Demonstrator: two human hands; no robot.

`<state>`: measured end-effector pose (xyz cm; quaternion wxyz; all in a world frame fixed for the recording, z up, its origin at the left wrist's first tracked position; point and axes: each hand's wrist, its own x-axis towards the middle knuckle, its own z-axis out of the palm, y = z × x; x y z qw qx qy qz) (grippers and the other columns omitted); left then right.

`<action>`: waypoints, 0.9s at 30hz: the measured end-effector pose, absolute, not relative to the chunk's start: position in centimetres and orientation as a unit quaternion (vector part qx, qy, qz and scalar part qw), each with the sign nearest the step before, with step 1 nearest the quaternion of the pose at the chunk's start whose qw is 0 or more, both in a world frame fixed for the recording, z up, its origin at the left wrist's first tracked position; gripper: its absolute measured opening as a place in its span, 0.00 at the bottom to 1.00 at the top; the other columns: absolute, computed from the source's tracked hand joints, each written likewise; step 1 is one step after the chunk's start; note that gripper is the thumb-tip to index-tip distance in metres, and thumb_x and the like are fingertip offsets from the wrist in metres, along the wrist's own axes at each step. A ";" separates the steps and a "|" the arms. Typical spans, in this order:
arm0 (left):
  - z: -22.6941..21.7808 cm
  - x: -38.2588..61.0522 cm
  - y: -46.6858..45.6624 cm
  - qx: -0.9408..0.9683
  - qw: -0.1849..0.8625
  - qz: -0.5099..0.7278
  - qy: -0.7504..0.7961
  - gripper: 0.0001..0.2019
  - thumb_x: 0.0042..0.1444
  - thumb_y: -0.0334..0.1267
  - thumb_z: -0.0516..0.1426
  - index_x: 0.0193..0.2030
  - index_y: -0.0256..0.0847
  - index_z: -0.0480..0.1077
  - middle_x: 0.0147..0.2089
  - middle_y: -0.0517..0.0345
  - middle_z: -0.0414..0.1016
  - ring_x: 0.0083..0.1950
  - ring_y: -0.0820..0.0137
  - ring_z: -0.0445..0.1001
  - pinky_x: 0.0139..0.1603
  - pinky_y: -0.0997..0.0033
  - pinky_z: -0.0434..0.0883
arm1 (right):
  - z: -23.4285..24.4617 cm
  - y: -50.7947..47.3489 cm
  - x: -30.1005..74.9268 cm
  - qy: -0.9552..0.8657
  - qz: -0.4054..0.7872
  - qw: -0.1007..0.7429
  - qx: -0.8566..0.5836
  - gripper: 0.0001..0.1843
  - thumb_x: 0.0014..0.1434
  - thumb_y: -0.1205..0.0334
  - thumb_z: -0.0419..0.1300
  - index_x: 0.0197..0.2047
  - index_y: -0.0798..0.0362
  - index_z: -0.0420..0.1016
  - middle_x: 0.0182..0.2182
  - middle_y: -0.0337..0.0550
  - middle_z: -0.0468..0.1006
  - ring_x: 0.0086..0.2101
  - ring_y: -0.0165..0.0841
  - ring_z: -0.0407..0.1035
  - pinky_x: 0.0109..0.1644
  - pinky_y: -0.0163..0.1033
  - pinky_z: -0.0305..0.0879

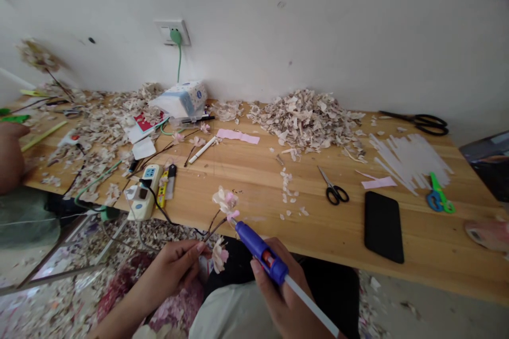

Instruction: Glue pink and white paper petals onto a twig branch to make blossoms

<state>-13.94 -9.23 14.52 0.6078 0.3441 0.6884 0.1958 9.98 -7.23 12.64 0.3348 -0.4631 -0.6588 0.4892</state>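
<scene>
My left hand is closed in a pinch on a thin dark twig with pale pink paper flowers, held in front of the table edge. My right hand is wrapped round a blue glue gun with a white glue stick sticking out of its back. The gun's nozzle touches the twig just below the top flower. A second flower hangs lower on the twig near my left fingers.
On the wooden table lie a black phone, small black scissors, blue-green scissors, large black scissors, glue sticks, a heap of paper scraps, a power strip and a tissue pack. Another person's arm rests at left.
</scene>
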 end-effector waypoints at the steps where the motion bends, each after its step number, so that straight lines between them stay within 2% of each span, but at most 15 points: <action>1: 14.5 -14.0 -9.3 0.347 0.606 0.198 0.688 0.32 0.49 0.72 0.54 0.30 0.39 0.70 0.13 0.69 0.55 0.16 0.78 0.48 0.17 0.76 0.43 | 12.6 -7.2 10.0 -0.660 0.487 0.334 -0.464 0.07 0.69 0.54 0.52 0.42 0.47 0.67 0.34 0.38 0.73 0.34 0.32 0.72 0.39 0.35 0.68; 7: 14.3 -14.0 -9.3 0.368 0.606 0.194 0.678 0.32 0.52 0.71 0.52 0.31 0.38 0.71 0.13 0.69 0.56 0.16 0.78 0.49 0.18 0.76 0.45 | 12.5 -7.3 9.8 -0.670 0.471 0.338 -0.464 0.07 0.68 0.55 0.53 0.41 0.47 0.67 0.34 0.38 0.74 0.33 0.32 0.73 0.39 0.35 0.69; 19: 14.4 -13.9 -9.4 0.367 0.606 0.197 0.678 0.31 0.52 0.70 0.54 0.30 0.39 0.72 0.14 0.69 0.56 0.16 0.78 0.49 0.18 0.76 0.45 | 12.1 -7.6 9.9 -0.666 0.480 0.315 -0.475 0.09 0.69 0.52 0.52 0.40 0.47 0.66 0.31 0.36 0.72 0.31 0.31 0.71 0.37 0.35 0.67; 27: 14.1 -14.0 -9.5 0.374 0.608 0.196 0.673 0.30 0.53 0.70 0.52 0.28 0.40 0.68 0.13 0.69 0.57 0.16 0.78 0.49 0.18 0.76 0.46 | 12.2 -7.7 9.8 -0.666 0.475 0.318 -0.479 0.10 0.69 0.52 0.52 0.39 0.48 0.66 0.32 0.38 0.72 0.32 0.32 0.72 0.38 0.35 0.68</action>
